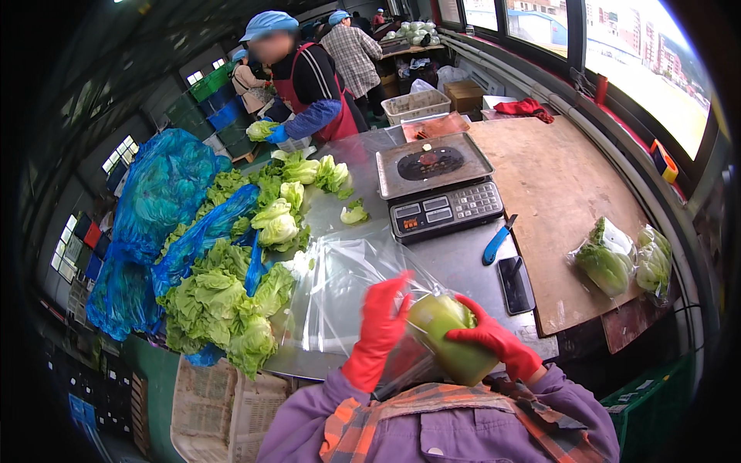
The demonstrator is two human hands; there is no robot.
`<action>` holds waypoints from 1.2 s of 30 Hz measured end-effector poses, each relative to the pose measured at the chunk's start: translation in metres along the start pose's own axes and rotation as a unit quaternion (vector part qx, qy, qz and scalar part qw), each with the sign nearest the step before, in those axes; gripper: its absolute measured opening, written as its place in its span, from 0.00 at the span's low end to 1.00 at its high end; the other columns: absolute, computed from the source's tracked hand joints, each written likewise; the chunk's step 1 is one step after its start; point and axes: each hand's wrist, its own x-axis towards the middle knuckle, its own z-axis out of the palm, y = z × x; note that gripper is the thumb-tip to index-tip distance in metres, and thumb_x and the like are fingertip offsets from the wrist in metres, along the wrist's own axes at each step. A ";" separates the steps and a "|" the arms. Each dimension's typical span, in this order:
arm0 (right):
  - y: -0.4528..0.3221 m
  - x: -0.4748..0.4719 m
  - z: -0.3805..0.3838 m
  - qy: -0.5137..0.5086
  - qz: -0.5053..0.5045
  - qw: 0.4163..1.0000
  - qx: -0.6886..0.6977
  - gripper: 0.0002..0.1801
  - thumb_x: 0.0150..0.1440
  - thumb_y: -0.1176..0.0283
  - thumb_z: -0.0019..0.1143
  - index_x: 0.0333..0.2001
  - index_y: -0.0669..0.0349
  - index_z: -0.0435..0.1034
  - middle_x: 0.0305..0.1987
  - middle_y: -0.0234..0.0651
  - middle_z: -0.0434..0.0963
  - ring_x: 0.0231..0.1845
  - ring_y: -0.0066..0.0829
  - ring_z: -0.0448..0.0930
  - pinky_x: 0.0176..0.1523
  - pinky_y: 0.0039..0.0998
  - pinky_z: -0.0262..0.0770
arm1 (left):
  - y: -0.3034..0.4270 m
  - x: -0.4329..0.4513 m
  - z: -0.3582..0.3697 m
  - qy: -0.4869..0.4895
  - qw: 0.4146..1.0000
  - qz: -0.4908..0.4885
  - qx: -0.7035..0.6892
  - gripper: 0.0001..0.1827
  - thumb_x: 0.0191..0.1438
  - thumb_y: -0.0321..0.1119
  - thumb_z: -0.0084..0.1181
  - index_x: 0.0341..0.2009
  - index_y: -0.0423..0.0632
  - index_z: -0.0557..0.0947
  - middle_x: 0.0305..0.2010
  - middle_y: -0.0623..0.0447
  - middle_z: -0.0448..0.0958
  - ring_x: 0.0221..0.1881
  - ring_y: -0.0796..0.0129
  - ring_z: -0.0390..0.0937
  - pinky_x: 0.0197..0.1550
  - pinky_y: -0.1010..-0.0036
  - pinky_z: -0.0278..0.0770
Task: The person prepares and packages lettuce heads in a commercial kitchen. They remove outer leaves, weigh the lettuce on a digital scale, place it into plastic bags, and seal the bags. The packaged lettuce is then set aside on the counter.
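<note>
My right hand (pixel 498 341), in a red rubber glove, grips a green leafy vegetable head (pixel 457 335) close to my body. A clear plastic bag (pixel 347 289) spreads over the metal tabletop and reaches the vegetable's left side. My left hand (pixel 379 330), in a matching glove, is raised beside the vegetable at the bag film. Its fingers are blurred, and whether they pinch the film is unclear. Beyond my hands stands a digital weighing scale (pixel 446 211) with a stained metal pan (pixel 434 165). A blue-handled knife (pixel 496 243) and a smartphone (pixel 515 285) lie right of the scale's base.
Lettuce heads (pixel 226 295) and a blue plastic bag (pixel 162 197) crowd the table's left side. Two bagged vegetables (pixel 605 260) rest on the wooden board (pixel 561 191) at right. Across the table, a co-worker (pixel 312 81) holds lettuce. A beige crate (pixel 202 405) stands below left.
</note>
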 end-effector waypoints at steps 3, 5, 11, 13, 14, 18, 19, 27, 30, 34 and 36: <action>-0.004 0.009 0.006 -0.051 -0.019 0.996 0.073 0.48 0.40 0.59 0.70 0.64 0.48 0.52 0.55 0.41 0.68 0.54 0.33 0.70 0.53 0.30 0.68 | -0.044 -0.048 0.015 0.091 0.980 -0.178 -0.027 0.37 0.54 0.40 0.54 0.64 0.47 0.52 0.64 0.44 0.54 0.62 0.58 0.56 0.59 0.72 0.58; 0.001 0.021 0.013 -0.068 -0.035 0.989 0.124 0.47 0.42 0.62 0.69 0.64 0.48 0.52 0.55 0.40 0.68 0.54 0.33 0.70 0.54 0.29 0.67 | -0.034 -0.047 0.028 0.079 0.942 -0.304 -0.120 0.42 0.57 0.45 0.50 0.67 0.48 0.41 0.68 0.42 0.43 0.67 0.57 0.47 0.64 0.71 0.49; -0.004 0.041 0.040 -0.043 -0.112 0.955 0.272 0.44 0.47 0.68 0.64 0.65 0.51 0.50 0.59 0.37 0.64 0.58 0.30 0.66 0.58 0.29 0.64 | 0.022 0.007 0.006 -0.003 0.980 -0.159 -0.116 0.45 0.58 0.42 0.50 0.66 0.46 0.33 0.70 0.44 0.36 0.70 0.60 0.37 0.66 0.70 0.40; -0.005 0.036 0.041 -0.047 -0.168 0.940 0.294 0.43 0.47 0.68 0.64 0.65 0.51 0.49 0.61 0.35 0.62 0.60 0.29 0.64 0.60 0.30 0.62 | 0.027 0.015 -0.011 -0.048 0.979 -0.151 -0.125 0.47 0.55 0.42 0.54 0.66 0.48 0.36 0.70 0.42 0.39 0.70 0.57 0.38 0.66 0.67 0.43; -0.010 0.030 0.042 -0.061 -0.177 0.934 0.304 0.43 0.48 0.69 0.63 0.65 0.50 0.49 0.63 0.34 0.60 0.62 0.29 0.61 0.61 0.31 0.59 | 0.021 0.018 -0.020 -0.052 0.968 -0.163 -0.183 0.48 0.54 0.45 0.55 0.66 0.48 0.37 0.69 0.41 0.40 0.69 0.57 0.39 0.66 0.66 0.44; -0.019 0.029 0.051 -0.039 -0.197 0.917 0.345 0.42 0.48 0.71 0.61 0.65 0.51 0.49 0.63 0.35 0.60 0.62 0.30 0.61 0.63 0.31 0.57 | 0.023 0.037 -0.044 -0.061 0.821 -0.328 -0.463 0.52 0.51 0.53 0.56 0.67 0.51 0.37 0.67 0.44 0.47 0.68 0.60 0.43 0.65 0.68 0.45; -0.028 0.030 0.048 -0.051 -0.203 0.911 0.354 0.42 0.48 0.72 0.61 0.65 0.51 0.49 0.63 0.35 0.60 0.63 0.30 0.60 0.63 0.31 0.56 | 0.024 0.031 -0.036 -0.035 0.816 -0.318 -0.482 0.52 0.51 0.53 0.57 0.67 0.50 0.37 0.67 0.45 0.47 0.67 0.61 0.44 0.65 0.68 0.44; -0.028 0.023 0.051 0.007 -0.304 0.908 0.289 0.40 0.48 0.77 0.60 0.64 0.55 0.52 0.65 0.32 0.58 0.63 0.29 0.60 0.62 0.30 0.59 | 0.048 0.086 -0.055 -0.048 0.879 -0.258 -0.397 0.53 0.50 0.49 0.58 0.67 0.50 0.36 0.68 0.40 0.43 0.67 0.60 0.45 0.64 0.69 0.49; -0.040 0.032 0.035 0.036 -0.289 0.874 0.388 0.41 0.47 0.73 0.61 0.64 0.54 0.51 0.65 0.33 0.58 0.62 0.29 0.62 0.62 0.32 0.60 | 0.051 0.059 -0.031 -0.052 0.947 -0.153 -0.277 0.53 0.49 0.46 0.61 0.67 0.50 0.39 0.68 0.42 0.44 0.68 0.59 0.45 0.64 0.69 0.48; -0.028 0.033 0.023 0.009 -0.324 0.866 0.380 0.41 0.49 0.68 0.59 0.65 0.53 0.48 0.62 0.35 0.61 0.60 0.30 0.65 0.60 0.33 0.63 | 0.049 0.052 -0.031 -0.106 0.900 -0.183 -0.381 0.55 0.46 0.44 0.64 0.66 0.46 0.38 0.65 0.44 0.51 0.66 0.60 0.48 0.65 0.68 0.48; -0.024 0.032 0.031 0.038 -0.280 0.856 0.433 0.40 0.51 0.67 0.58 0.65 0.53 0.48 0.61 0.35 0.62 0.60 0.30 0.65 0.60 0.32 0.63 | 0.063 0.085 -0.047 -0.158 0.810 -0.271 -0.495 0.57 0.45 0.46 0.65 0.66 0.46 0.37 0.64 0.44 0.52 0.65 0.60 0.51 0.64 0.67 0.51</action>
